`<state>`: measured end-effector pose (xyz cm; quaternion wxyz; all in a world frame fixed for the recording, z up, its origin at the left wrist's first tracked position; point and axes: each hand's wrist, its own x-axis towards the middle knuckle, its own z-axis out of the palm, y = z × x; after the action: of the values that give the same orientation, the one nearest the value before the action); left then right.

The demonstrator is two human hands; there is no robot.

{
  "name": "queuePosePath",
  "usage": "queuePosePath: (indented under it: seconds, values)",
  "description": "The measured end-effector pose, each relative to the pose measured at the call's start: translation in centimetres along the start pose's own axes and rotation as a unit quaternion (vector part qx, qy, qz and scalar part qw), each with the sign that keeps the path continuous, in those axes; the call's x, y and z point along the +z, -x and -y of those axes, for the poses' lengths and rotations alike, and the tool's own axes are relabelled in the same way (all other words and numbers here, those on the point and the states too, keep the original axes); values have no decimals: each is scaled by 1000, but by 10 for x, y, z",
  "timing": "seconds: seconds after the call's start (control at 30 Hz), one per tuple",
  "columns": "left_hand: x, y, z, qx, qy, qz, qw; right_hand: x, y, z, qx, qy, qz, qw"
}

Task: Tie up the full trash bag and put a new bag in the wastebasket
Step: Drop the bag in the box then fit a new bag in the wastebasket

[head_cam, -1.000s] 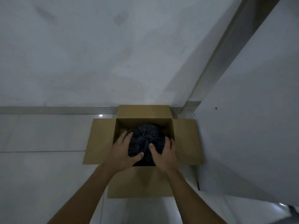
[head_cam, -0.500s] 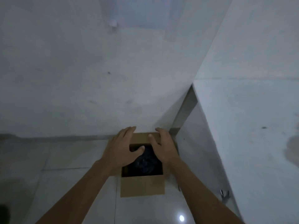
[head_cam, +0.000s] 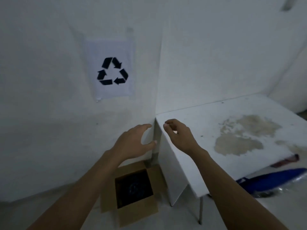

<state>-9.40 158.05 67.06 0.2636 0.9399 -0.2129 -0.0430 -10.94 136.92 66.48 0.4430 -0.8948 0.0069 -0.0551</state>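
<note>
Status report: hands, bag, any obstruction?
Left hand, right hand open, empty. Bag in box, no hand on it. Table close on right.

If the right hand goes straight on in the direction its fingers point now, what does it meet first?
Probably the white wall behind the table: the right hand, holding nothing, points over the table's far corner. Depth is unclear.

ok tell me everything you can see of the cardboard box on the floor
The brown cardboard box stands upright on the pale floor, by the wall and left of the white table. Its top is open, flaps folded outward. A dark crumpled plastic bag sits inside. The left hand and right hand do not touch it.
</note>
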Motion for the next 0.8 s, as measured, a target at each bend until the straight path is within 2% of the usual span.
queuePosePath:
  seconds: [0.2, 0.47, 0.8]
  values:
    - [8, -23, -102, 90, 10, 16, 996, -103, 45, -8, -3, -13, -117, 993]
    - [86, -37, -268, 216, 19, 74, 973, -237, 144, -89, 41, 0, -228, 973]
    - [225, -33, -457, 303, 64, 138, 941, -384, 278, -215, 123, 44, -287, 949]
